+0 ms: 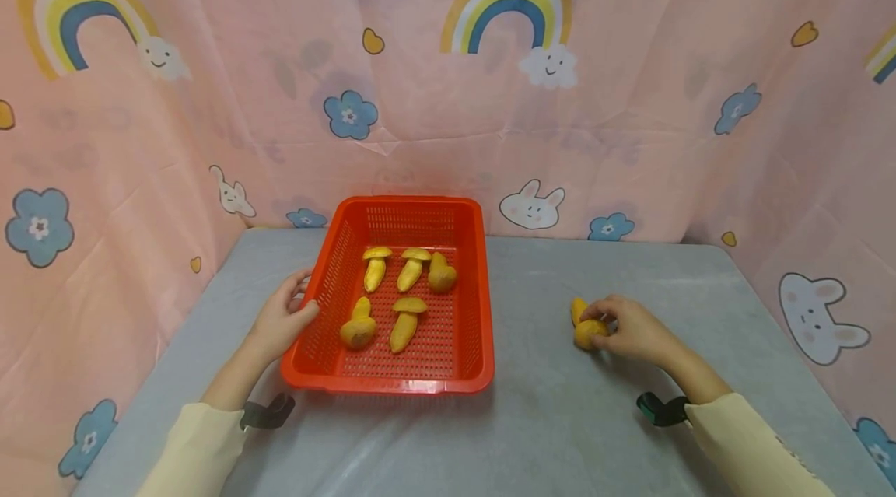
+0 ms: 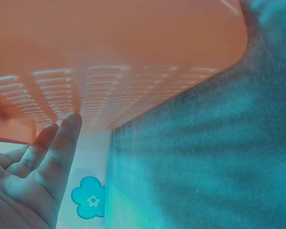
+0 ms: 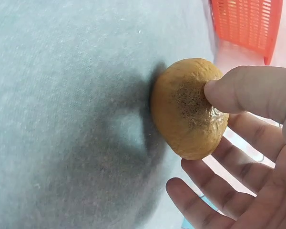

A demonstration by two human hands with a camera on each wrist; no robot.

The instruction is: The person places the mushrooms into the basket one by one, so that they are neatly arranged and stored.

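Observation:
On the right of the grey table, my right hand (image 1: 626,330) pinches a yellow-brown mushroom (image 1: 589,334) between thumb and fingers. Its stem points away from me. In the right wrist view the thumb presses on the speckled cap (image 3: 190,109), close over the table, while the lower fingers are spread. My left hand (image 1: 280,322) is at the left rim of a red perforated basket (image 1: 488,310), thumb over the rim. The left wrist view shows its fingers (image 2: 62,143) against the basket's outer wall. Several yellow mushrooms (image 1: 404,323) lie spaced apart on the basket floor.
The basket stands left of the middle of the grey table (image 1: 546,435), near its back edge. A pink patterned cloth (image 1: 434,92) hangs behind and at both sides. Each wrist wears a dark camera mount (image 1: 661,409).

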